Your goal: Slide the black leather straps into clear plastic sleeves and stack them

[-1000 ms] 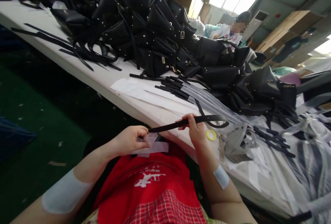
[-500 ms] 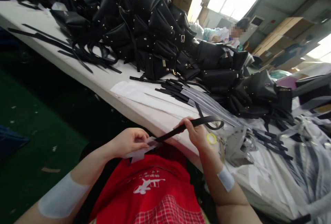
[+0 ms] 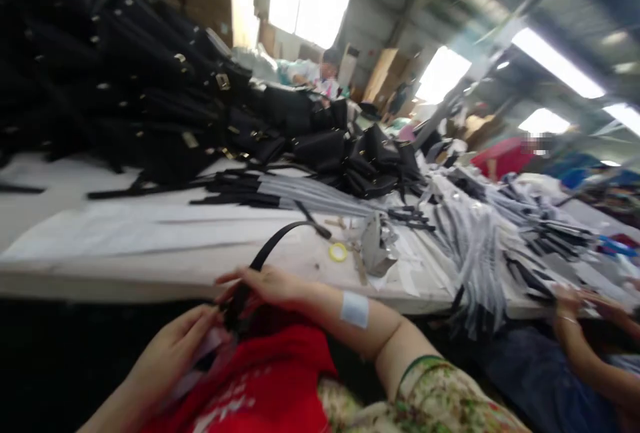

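Head view, and from where I stand the nearest thing is the red apron (image 3: 300,353), with the two hands working just above it. The left hand (image 3: 183,339) has its fingers drawn narrow on some translucent film (image 3: 215,339), close by the lower end of the black strap (image 3: 270,243); blur keeps me from telling whether that end is inside the film or only beside it. The right hand (image 3: 265,286) has its fingers closed round the strap a little higher up, and the rest arcs out bare over the counter (image 3: 125,286). So I'd judge this piece to be at an early stage, most of its visible length uncovered. On the counter beyond lie a yellow ring (image 3: 337,252), a crumpled grey pouch (image 3: 376,246) and flat white sheets (image 3: 100,229). Behind them is a bundle of straps in pale sleeves (image 3: 310,191), black ends poking out, which look finished to me. To the right, a co-worker's hand (image 3: 569,303) is near a larger heap of pale-sleeved straps (image 3: 475,239). Farther back rises a dark pile of black bags (image 3: 165,106), and past it another person (image 3: 323,79) sits or stands.
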Tool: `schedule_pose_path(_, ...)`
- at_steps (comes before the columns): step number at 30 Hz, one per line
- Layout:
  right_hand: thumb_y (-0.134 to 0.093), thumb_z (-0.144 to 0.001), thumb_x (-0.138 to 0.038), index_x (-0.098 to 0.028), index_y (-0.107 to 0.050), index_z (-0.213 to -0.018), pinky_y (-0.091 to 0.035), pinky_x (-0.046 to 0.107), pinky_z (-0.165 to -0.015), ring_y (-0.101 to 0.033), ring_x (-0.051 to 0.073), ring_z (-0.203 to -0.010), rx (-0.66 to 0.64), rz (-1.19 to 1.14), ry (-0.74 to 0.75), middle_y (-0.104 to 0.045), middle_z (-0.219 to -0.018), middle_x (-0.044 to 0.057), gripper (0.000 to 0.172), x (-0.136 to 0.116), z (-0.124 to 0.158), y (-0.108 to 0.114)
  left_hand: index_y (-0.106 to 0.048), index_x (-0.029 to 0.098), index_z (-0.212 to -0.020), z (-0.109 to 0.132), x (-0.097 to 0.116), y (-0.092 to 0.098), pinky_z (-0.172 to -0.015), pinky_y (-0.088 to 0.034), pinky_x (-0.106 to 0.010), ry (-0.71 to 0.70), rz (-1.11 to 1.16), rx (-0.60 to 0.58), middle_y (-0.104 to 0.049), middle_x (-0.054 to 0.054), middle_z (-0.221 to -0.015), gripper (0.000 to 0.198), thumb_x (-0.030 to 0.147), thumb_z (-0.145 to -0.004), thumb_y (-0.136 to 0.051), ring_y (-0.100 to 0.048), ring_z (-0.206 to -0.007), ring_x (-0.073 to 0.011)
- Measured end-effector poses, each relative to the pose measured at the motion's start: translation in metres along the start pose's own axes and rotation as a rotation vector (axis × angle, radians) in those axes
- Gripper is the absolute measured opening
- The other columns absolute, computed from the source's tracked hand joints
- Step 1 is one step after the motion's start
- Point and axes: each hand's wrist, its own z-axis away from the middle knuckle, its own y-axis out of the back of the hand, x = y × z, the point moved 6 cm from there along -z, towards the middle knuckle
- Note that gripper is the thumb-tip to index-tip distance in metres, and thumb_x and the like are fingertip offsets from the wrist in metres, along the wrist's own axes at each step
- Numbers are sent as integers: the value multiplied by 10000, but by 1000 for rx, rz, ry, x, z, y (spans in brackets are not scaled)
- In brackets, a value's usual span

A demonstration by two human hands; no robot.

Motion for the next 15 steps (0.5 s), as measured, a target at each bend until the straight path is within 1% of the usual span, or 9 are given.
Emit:
schedule_pose_path(2,-463,-959,-594,-201,-638,-1270,-543,229,-630,-702,129,-705,88,64,-84,-757,-881,3,531,1,23,20,-611,191,-780,8,-21,3,-456,-433,-249,185,157,62,-685,-29,-617,487,666,-813,-508,-539,-453,-147)
schedule_pose_path(3,-463,-961,-584,-211,-624,-1286,-558,245,-611,-711,140,-666,62,63,-173,-762,-898,17,521,8,31,26,-610,187,-793,11,-34,9,-425,-377,-226,226,172,128,-681,-17,-625,482,662,-803,-527,-465,-412,-112)
schedule_pose_path(5,-478,-956,-579,-231,-615,-1284,-569,254,-577,-721,156,-637,42,46,-292,-767,-926,41,497,27,42,37,-628,180,-801,16,-67,20,-395,-314,-211,341,144,221,-685,-15,-649,511,684,-744,-569,-409,-400,-92)
schedule_pose_path(6,-490,-947,-589,-228,-625,-1262,-575,263,-569,-723,166,-627,20,52,-346,-768,-908,51,498,37,48,40,-644,174,-790,18,-84,23,-380,-290,-212,394,135,242,-690,-22,-651,528,693,-706,-594,-391,-393,-90)
schedule_pose_path(8,-509,-927,-616,-210,-657,-1204,-592,292,-597,-727,186,-645,-2,102,-387,-762,-851,61,513,52,58,43,-674,169,-750,22,-116,26,-362,-271,-221,481,141,241,-701,-36,-641,537,691,-627,-653,-390,-387,-98)
schedule_pose_path(9,-515,-915,-634,-203,-678,-1166,-601,313,-629,-729,196,-671,-3,143,-375,-757,-844,65,525,55,62,45,-682,168,-721,24,-128,27,-362,-272,-224,504,155,238,-700,-38,-627,523,676,-596,-686,-398,-388,-102)
schedule_pose_path(11,-514,-897,-666,-209,-713,-1094,-609,346,-705,-731,213,-754,37,243,-292,-752,-905,69,536,54,66,52,-679,170,-673,26,-147,30,-371,-277,-225,531,186,264,-684,-32,-589,498,654,-561,-728,-417,-392,-107)
schedule_pose_path(13,-491,-900,-676,-229,-730,-1044,-602,361,-770,-725,227,-837,114,344,-172,-751,-954,65,527,44,63,62,-665,168,-677,29,-160,35,-384,-276,-222,549,232,335,-666,-24,-581,526,683,-581,-709,-406,-389,-97)
schedule_pose_path(15,-469,-916,-659,-237,-735,-999,-591,366,-800,-719,237,-866,201,430,-61,-755,-916,59,506,28,53,70,-647,163,-724,30,-168,40,-389,-267,-219,568,300,415,-648,-16,-598,598,754,-634,-626,-380,-382,-83)
